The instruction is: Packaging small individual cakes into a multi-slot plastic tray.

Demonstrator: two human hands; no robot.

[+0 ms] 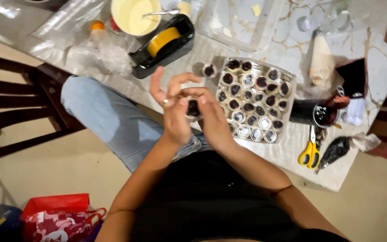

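Both my hands meet over the near edge of the table, holding one small round cup [193, 109] with a dark filling between their fingertips. My left hand [174, 110] wears a ring and has its upper fingers spread. My right hand [212, 117] pinches the cup from the right. Just right of the hands lies a clear tray [291, 96] packed with several similar small cups, some dark-filled, some shiny and pale. One more dark-filled cup [209, 70] stands alone by the tray's upper left corner.
A black tape dispenser [162, 45] with yellow tape and a cream bowl [135, 15] with a spoon sit at the back. Yellow-handled scissors [310, 150], a dark jar [313, 113] and piping bags [322, 58] lie right. A wooden chair [19, 107] and a red bag [59, 217] are left.
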